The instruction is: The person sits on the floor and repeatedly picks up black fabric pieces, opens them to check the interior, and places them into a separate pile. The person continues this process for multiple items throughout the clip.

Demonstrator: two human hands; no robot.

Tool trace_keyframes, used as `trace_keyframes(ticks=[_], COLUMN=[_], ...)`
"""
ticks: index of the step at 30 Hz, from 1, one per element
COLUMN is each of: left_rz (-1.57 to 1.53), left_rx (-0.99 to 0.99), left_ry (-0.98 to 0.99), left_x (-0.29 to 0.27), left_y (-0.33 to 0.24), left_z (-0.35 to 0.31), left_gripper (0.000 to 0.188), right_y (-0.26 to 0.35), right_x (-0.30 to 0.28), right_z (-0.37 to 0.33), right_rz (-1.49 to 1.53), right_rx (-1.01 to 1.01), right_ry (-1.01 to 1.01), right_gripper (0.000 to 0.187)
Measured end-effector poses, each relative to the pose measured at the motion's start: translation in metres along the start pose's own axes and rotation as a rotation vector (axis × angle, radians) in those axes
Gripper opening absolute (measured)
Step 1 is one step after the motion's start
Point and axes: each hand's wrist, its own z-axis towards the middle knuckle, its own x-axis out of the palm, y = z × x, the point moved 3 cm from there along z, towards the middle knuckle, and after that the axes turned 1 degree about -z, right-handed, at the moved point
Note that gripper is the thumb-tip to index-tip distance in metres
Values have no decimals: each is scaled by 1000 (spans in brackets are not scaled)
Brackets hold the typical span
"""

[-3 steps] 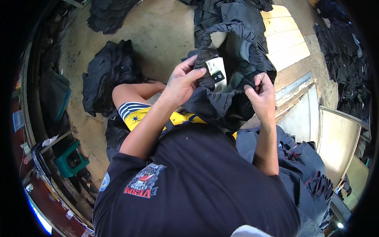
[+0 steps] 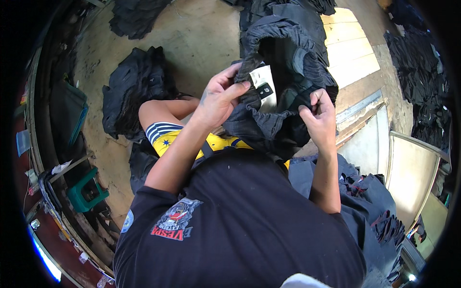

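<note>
Two hands: both clenched on cloth, w/ dark garment point(image 2: 269, 122) held up in front of lap
L hand point(image 2: 220, 100): thumb + fingers pinch elastic waistband point(image 2: 251, 96) at its L edge; fingertips partly hidden
R hand point(image 2: 319, 117): fingers curled, thumb pressed, gripping garment's near-R edge
Floor point(image 2: 201, 48): dark cloth pile point(image 2: 137, 89) twd L edge, green stool point(image 2: 86, 189) nr L edge; grey-blue heap point(image 2: 370, 201) by R elbow
In the way: L forearm crosses yellow shorts point(image 2: 199, 151)
Writing: white tag point(image 2: 269, 103) w/ black patch inside garment, too small to read; red lettering point(image 2: 168, 234) on black shirt point(image 2: 249, 216)
</note>
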Motion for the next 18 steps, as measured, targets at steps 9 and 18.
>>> trace_keyframes(ticks=[9, 18], left_rz=[577, 1489], left_rx=[366, 894], left_ry=[-456, -537], left_x=[-56, -46], left_y=[-161, -402], left_z=[-34, -133], left_gripper=[42, 46], right_y=[-8, -8], right_x=[11, 23], right_z=[-7, -5], right_rz=[-151, -393], right_rx=[-161, -59], right_ry=[-143, -168], right_gripper=[68, 67])
